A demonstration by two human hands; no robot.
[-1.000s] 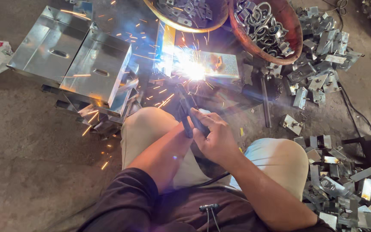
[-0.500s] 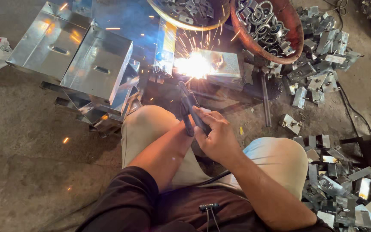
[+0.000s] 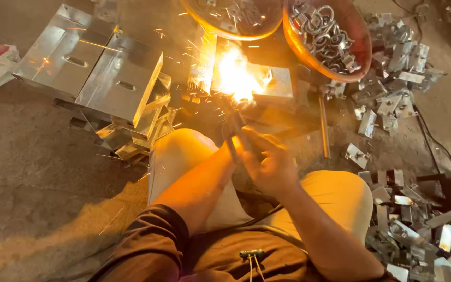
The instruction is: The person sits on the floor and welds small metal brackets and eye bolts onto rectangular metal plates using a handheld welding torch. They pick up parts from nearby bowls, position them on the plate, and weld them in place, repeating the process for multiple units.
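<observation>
Both hands meet above the knees: the right hand [image 3: 272, 167] closes around the welding holder [image 3: 233, 133], and the left hand [image 3: 234, 148], mostly hidden behind it, seems to grip it too. The arc [image 3: 234, 78] burns on the metal box [image 3: 267, 83] just ahead of the hands, so this weld looks underway, not finished. Boxes [image 3: 116, 83] are stacked ahead to the left. Many loose brackets [image 3: 392, 104] lie to the right, and rings fill a bowl [image 3: 335, 68] beyond, suggesting much work remains.

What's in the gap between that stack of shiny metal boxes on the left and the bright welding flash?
In the head view, between the stacked metal boxes and the welding flash there is only dark floor crossed by flying sparks; nothing solid stands there.
</observation>
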